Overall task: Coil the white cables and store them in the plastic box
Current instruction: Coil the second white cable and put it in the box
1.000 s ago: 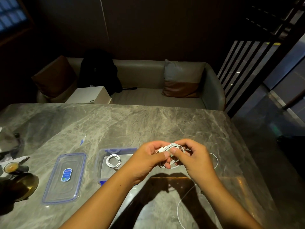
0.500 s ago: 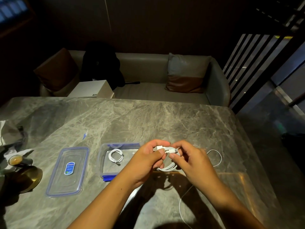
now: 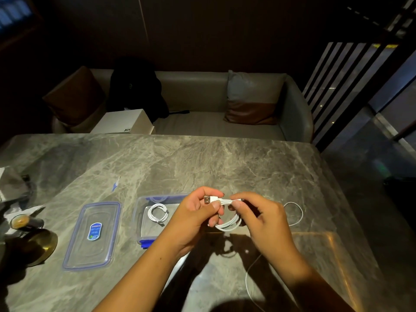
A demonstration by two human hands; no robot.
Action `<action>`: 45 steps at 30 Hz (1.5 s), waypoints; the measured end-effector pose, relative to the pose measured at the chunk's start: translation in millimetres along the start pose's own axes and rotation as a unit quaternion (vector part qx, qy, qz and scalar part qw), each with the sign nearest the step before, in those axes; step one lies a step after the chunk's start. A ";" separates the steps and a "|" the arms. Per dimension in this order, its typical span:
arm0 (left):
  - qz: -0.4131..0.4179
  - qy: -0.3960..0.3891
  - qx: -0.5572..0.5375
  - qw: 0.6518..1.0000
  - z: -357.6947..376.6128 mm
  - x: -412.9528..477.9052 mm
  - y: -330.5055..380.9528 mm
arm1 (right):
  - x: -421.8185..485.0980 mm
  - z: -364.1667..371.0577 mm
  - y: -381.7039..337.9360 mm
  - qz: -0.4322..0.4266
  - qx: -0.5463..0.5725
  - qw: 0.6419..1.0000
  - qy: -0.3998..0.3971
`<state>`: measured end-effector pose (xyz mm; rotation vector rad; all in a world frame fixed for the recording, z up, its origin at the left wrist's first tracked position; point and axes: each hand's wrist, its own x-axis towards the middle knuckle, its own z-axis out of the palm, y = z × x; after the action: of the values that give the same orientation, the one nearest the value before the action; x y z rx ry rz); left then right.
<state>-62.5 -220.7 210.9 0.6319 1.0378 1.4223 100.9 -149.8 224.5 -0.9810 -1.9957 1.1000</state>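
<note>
My left hand (image 3: 193, 218) pinches the USB-plug end of a white cable (image 3: 227, 224), whose loops hang between my two hands above the marble table (image 3: 202, 163). My right hand (image 3: 262, 218) pinches the same bundle just right of the plug. The cable's loose tail (image 3: 298, 213) arcs out behind my right hand, and a strand runs down the table toward me. A clear plastic box (image 3: 140, 224) with blue clips lies just left of my left hand. One coiled white cable (image 3: 157, 213) lies inside it.
The box's clear lid (image 3: 93, 237) with a blue label lies flat, left of the box. A brass dish (image 3: 42, 246) and a small jar (image 3: 20, 221) sit at the left edge. A sofa (image 3: 202, 122) with cushions stands beyond the far table edge.
The loops hang lower and looser between my hands than a second ago, and the USB plug now sticks out at my left thumb. Both hands stay above the same spot.
</note>
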 end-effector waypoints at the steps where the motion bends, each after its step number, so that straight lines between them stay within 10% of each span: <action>1: 0.002 -0.005 -0.002 1.000 -0.8 0.1 0.9 | 0.6 0.5 -1.1 0.030 0.038 0.999 0.001; 14: 0.003 -0.023 0.052 0.998 5.1 -4.9 -3.4 | 6.9 7.8 3.5 0.168 0.184 0.968 -0.013; 45: 0.042 -0.032 0.125 0.991 6.2 -9.3 -8.8 | 2.8 12.3 -6.9 0.111 0.148 0.982 0.039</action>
<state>-51.5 -229.2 207.9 0.9064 1.1602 1.3444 87.5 -154.8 225.7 -1.0847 -1.6284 1.4096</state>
